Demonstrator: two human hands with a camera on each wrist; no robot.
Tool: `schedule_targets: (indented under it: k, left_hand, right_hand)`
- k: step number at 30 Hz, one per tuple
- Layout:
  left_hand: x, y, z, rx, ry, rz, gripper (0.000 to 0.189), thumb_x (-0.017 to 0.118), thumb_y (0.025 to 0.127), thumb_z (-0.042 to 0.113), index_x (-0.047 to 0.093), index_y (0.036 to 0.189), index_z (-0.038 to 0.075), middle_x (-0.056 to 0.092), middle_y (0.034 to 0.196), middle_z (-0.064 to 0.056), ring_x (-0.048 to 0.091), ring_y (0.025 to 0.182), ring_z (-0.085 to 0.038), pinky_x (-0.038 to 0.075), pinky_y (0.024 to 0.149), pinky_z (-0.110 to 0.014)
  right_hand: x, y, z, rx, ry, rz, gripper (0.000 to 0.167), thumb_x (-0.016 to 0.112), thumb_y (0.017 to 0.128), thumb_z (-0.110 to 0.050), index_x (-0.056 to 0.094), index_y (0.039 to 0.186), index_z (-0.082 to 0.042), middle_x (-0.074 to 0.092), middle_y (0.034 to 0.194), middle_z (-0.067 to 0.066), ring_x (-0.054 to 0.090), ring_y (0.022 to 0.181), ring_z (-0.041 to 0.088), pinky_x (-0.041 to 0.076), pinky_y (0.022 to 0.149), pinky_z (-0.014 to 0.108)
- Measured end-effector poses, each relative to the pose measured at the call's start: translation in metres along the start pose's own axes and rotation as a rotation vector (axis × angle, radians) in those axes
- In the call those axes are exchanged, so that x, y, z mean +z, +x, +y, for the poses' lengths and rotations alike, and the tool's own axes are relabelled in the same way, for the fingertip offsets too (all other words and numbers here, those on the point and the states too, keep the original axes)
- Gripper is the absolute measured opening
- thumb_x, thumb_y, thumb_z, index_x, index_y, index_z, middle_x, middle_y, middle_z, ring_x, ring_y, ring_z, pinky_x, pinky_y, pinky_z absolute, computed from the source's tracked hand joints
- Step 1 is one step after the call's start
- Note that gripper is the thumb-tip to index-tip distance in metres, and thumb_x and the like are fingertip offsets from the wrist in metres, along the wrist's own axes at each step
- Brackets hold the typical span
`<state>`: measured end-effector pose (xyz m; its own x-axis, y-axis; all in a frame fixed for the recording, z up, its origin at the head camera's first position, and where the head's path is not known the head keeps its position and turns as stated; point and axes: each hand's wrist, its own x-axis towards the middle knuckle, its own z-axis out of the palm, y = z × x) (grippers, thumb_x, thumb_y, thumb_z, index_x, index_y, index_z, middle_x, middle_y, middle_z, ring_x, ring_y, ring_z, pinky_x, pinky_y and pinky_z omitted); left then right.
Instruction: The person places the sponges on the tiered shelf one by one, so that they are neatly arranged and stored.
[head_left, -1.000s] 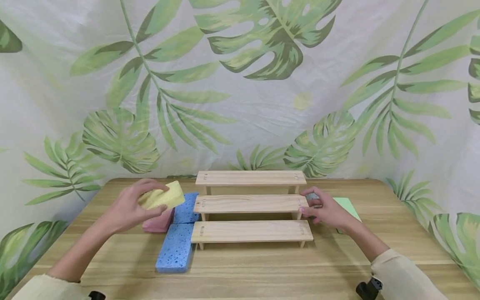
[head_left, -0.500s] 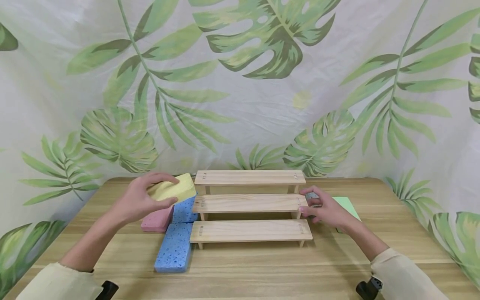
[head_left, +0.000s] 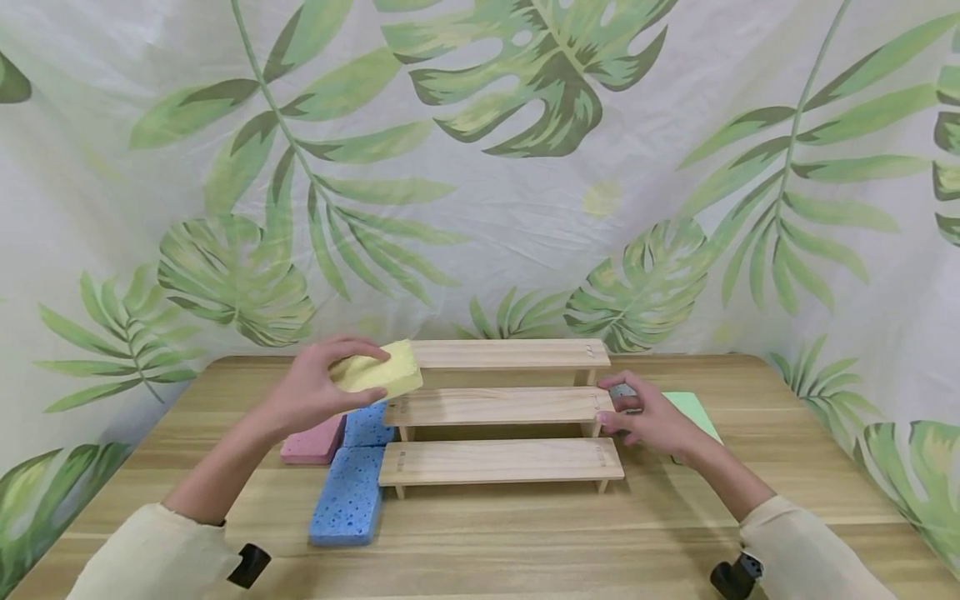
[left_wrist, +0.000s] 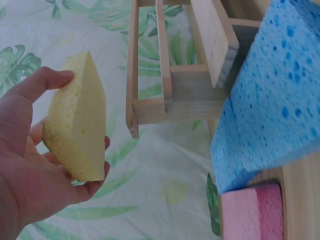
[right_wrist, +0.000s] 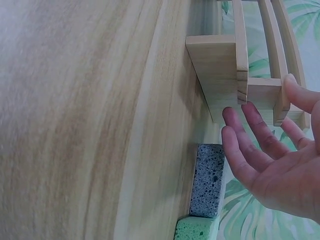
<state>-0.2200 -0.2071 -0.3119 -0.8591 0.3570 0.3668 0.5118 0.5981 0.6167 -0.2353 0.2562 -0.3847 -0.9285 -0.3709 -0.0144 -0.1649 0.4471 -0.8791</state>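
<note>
My left hand point(head_left: 311, 392) grips a yellow sponge point(head_left: 393, 372) between thumb and fingers. The sponge is held in the air at the left end of a three-tier wooden rack point(head_left: 502, 407), in front of its top board's left end. At the rack's other side, my right hand point(head_left: 654, 419) holds the right end of the middle board, thumb at the front edge and index finger at the back. In the right wrist view its other fingers point(right_wrist: 240, 162) hang below that board, near the bottom one. The left wrist view shows the yellow sponge point(left_wrist: 82, 122) apart from the rack.
Two blue sponges point(head_left: 347, 500) lie end to end along the rack's left side, a pink sponge point(head_left: 311, 443) beside them. Right of the rack lie a grey sponge point(right_wrist: 207, 177) and a green sponge point(head_left: 692, 412). A leaf-printed cloth point(head_left: 487, 250) hangs behind the table point(head_left: 510, 550).
My left hand has carried the yellow sponge rightward and slightly up, from above the pink and blue sponges to the rack's top left end. The right hand stays at the middle board.
</note>
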Motion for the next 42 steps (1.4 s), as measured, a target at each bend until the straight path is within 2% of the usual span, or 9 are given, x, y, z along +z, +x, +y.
schedule_targets:
  k: [6,14,25,29,36,42]
  left_hand:
    - [0.009,0.009,0.007,-0.001,-0.018,-0.017,0.039,0.086,0.084,0.018,0.075,0.119,0.007,0.064,0.134,-0.018,0.058,0.114,-0.034,0.046,0.082,-0.038]
    - [0.022,0.023,0.011,0.016,-0.026,-0.032,0.039,0.086,0.082,0.013,0.076,0.118,0.006,0.064,0.134,-0.018,0.057,0.116,-0.036,0.046,0.083,-0.04]
    - [0.036,0.039,0.018,0.036,-0.035,-0.063,0.041,0.086,0.082,0.017,0.075,0.12,0.007,0.064,0.135,-0.017,0.057,0.117,-0.036,0.046,0.084,-0.04]
    - [0.041,0.045,0.019,0.048,-0.054,-0.076,0.041,0.087,0.082,0.015,0.075,0.12,0.005,0.064,0.134,-0.017,0.057,0.12,-0.037,0.046,0.087,-0.043]
    - [0.051,0.055,0.023,0.052,-0.077,-0.094,0.042,0.087,0.082,0.019,0.074,0.12,0.007,0.063,0.136,-0.016,0.055,0.126,-0.038,0.045,0.1,-0.058]
    - [0.06,0.064,0.027,0.057,-0.082,-0.109,0.042,0.087,0.081,0.018,0.074,0.12,0.008,0.063,0.134,-0.016,0.056,0.122,-0.036,0.046,0.099,-0.055]
  right_hand:
    - [0.001,-0.001,0.0,0.005,-0.01,0.004,0.054,0.068,0.102,-0.019,0.041,0.144,0.0,0.072,0.1,0.014,0.072,0.097,0.037,0.058,0.075,0.046]
    - [0.0,-0.001,0.0,0.006,-0.013,0.002,0.055,0.068,0.102,-0.021,0.041,0.145,0.0,0.071,0.101,0.014,0.071,0.097,0.033,0.058,0.076,0.046]
    - [0.001,-0.001,-0.003,0.008,-0.005,0.0,0.055,0.067,0.103,-0.02,0.04,0.146,0.0,0.071,0.102,0.014,0.071,0.099,0.037,0.058,0.076,0.047]
    - [0.001,-0.002,-0.004,0.024,0.005,0.001,0.055,0.068,0.102,-0.02,0.041,0.146,-0.001,0.071,0.103,0.014,0.07,0.1,0.038,0.057,0.077,0.048]
    - [0.001,-0.002,-0.004,0.026,0.008,-0.003,0.056,0.068,0.102,-0.021,0.041,0.146,-0.002,0.071,0.104,0.014,0.07,0.101,0.039,0.057,0.077,0.049]
    - [0.0,-0.002,-0.004,0.018,0.006,-0.006,0.057,0.068,0.102,-0.021,0.04,0.147,-0.001,0.071,0.104,0.016,0.07,0.099,0.038,0.057,0.077,0.049]
